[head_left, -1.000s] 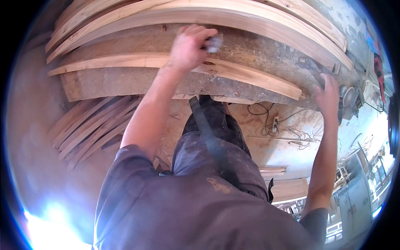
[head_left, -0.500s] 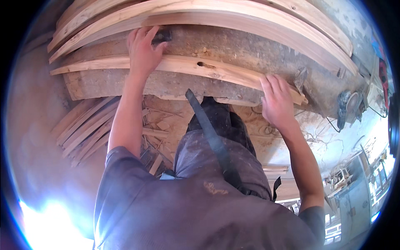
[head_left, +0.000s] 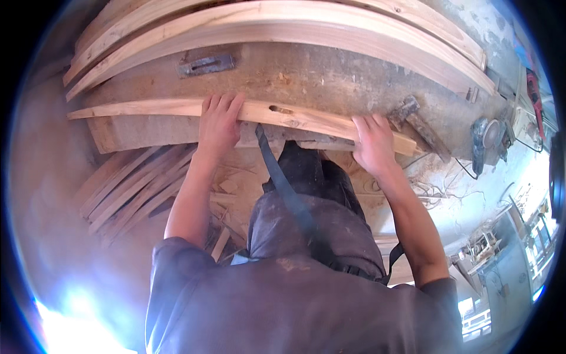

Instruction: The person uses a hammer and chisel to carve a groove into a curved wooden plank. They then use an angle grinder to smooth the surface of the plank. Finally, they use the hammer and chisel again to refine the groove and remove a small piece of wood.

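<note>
Roughly, by size, with places told from the wooden strip:

Tabletop (head_left: 330, 79): a dusty, worn bench that carried everything and ran left to right just beyond the strip.

Stacked boards (head_left: 283, 23): long pale planks that lay along the far side of the tabletop, well beyond the strip and parallel to it.

Wooden strip (head_left: 295, 115): a long, thin, pale piece that lay along the near edge of the tabletop, its long axis left to right across the person's front, with a dark knot hole near its middle.

Floor offcuts (head_left: 130, 189): loose slats that lay on the floor below the strip's left end.

Left hand (head_left: 219, 121): palm down on the strip, left of the knot hole, fingers spread flat over the top and pressing; not curled around it.

Right hand (head_left: 372, 141): laid on the strip towards its right end, fingers over the top edge; whether they wrapped underneath could not be told.

Nearness: both hands touched the strip, about equally far from its middle.

Metal plate (head_left: 206, 64): a small dark flat piece beyond the strip, above the left hand, apart from it.

Hammer-like tool (head_left: 413, 118): lay just past the strip's right end, nearest the right hand.

Round power tool (head_left: 486, 138): sat farther right, clear of both hands.
</note>
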{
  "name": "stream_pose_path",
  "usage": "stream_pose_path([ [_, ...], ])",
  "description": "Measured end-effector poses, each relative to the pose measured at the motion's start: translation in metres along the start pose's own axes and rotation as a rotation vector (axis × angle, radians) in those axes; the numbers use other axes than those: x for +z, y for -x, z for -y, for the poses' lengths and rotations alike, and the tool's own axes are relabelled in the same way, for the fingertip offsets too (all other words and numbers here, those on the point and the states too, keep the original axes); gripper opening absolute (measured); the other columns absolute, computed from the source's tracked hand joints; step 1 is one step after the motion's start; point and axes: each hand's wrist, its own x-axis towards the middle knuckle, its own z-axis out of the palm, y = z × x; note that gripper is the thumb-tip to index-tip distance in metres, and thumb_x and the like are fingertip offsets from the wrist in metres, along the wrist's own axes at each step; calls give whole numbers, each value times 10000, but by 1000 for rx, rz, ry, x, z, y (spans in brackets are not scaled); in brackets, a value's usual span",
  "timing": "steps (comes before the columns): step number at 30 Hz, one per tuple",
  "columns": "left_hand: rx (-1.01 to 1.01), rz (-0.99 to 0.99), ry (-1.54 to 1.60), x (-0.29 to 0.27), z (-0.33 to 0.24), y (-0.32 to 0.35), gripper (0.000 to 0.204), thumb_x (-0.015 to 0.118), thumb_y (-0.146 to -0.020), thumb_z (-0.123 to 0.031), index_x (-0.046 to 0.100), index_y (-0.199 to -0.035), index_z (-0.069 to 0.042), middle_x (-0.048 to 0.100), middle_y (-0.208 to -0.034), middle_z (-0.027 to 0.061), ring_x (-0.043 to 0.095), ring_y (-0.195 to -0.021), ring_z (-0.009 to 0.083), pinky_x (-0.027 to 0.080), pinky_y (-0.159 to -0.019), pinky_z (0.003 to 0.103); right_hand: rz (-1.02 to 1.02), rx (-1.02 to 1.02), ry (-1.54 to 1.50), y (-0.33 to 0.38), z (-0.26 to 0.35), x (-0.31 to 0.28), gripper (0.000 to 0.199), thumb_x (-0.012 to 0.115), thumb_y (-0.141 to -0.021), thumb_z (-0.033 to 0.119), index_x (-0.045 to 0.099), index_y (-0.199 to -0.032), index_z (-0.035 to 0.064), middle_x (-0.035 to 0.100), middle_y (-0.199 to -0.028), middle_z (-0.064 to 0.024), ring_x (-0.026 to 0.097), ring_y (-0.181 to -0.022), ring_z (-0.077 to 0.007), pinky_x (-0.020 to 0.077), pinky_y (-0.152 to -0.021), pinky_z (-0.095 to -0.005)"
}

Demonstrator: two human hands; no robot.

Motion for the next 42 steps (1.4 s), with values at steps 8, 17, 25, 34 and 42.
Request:
stream_pose_path([
  [8,-54,28,45,4,-12,5,470,688,-723,28,644,-1181,-68,661,-1169,108,591,-1185,338,446,-1007,498,-134,11,-12,6,8,24,532,625,-643,-83,671,-1165,6,680,-1082,-162,594,-1034,-379,474,-924,-472],
  [17,-24,25,118,6,-8,13,492,685,-689,37,644,-1160,-100,651,-1176,87,589,-1153,340,450,-972,475,-105,11,-39,22,14,14,537,592,-656,-112,683,-1173,0,685,-1113,-162,613,-1057,-387,491,-956,-471],
  [25,-89,33,112,12,-7,20,609,712,-677,25,624,-1267,-93,614,-1284,103,536,-1271,352,421,-1060,494,-380,377,29,51,-93,-27,524,591,-731,-84,687,-1229,46,687,-1247,-190,624,-1203,-396,494,-1052,-461],
  [34,-454,-303,119,17,-48,113,663,800,-794,-51,567,-1415,-61,455,-1515,197,375,-1413,468,325,-1188,565,-202,395,201,51,-165,-40,456,651,-803,-44,645,-1246,63,646,-1253,-181,591,-1235,-407,460,-1047,-492],
  [42,-1119,-10,607,96,-165,355,626,788,-845,-169,596,-1411,19,699,-1254,223,670,-1141,353,518,-1028,438,-578,120,319,63,-70,-40,422,705,-815,-6,667,-1229,63,651,-1190,-186,583,-1175,-393,432,-1053,-497],
])
